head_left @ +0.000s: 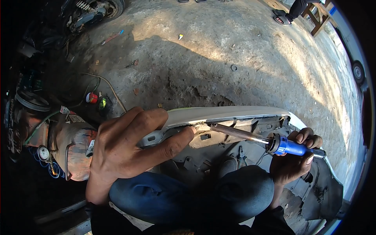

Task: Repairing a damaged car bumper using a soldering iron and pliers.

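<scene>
My left hand (131, 147) grips the upper edge of a white plastic car bumper panel (231, 113), thumb pressed on a cracked, brownish patch (203, 137) of its inner side. My right hand (293, 156) holds a soldering iron (270, 143) by its blue handle. The iron's long copper-coloured shaft points left, and its tip touches the panel right beside my left thumb. The grey inner side of the panel (317, 188) runs down to the right past my knees in blue trousers.
A rusty orange gas cylinder with gauges (66, 150) stands close on the left. A roll of red tape (91, 98) and hoses lie on the cracked concrete ground. A motorcycle wheel (105, 9) is far left; a wooden stool and a person's feet (309, 13) far right.
</scene>
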`<state>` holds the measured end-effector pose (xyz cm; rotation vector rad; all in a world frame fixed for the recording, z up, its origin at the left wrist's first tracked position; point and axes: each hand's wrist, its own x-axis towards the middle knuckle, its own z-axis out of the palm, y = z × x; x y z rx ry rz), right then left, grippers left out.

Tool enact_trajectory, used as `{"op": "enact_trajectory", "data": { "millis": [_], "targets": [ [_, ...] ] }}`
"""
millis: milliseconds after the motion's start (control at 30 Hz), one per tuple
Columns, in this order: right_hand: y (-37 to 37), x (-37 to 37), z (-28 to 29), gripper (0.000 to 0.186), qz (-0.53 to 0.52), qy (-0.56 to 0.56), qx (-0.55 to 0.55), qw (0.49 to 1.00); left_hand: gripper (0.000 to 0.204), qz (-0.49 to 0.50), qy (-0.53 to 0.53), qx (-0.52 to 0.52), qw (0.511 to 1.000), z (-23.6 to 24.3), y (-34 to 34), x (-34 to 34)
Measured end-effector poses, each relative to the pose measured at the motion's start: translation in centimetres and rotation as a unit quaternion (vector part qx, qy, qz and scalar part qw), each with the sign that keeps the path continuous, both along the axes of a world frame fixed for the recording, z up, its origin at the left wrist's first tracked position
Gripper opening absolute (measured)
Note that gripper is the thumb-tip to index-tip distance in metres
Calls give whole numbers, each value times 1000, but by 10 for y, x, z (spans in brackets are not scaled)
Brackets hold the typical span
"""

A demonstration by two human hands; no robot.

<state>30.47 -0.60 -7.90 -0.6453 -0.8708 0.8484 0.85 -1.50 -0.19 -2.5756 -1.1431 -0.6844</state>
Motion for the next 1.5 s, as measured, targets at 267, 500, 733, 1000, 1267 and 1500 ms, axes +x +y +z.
{"op": "enact_trajectory", "data": {
  "millis": [267,500,733,1000,1267,1500],
  "targets": [
    [2,-3,-2,41,-32,13,9,999,36,-3,2,4,1000,-2,1,-2],
    [3,-3,-2,43,-28,6,-2,1000,36,-6,-7,-5,1000,-4,1,-3],
    [1,-3,-1,43,-23,8,0,1000,37,-8,-3,7,1000,-6,2,-3],
    [-5,10,-4,37,108,53,6,993,38,-7,12,12,1000,-5,0,-7],
    [2,-5,-2,41,7,31,5,999,37,-5,-34,8,999,-4,-1,-4],
    [4,-8,0,41,10,26,11,1000,33,-6,-54,-2,999,-1,1,-2]
  ]
}}
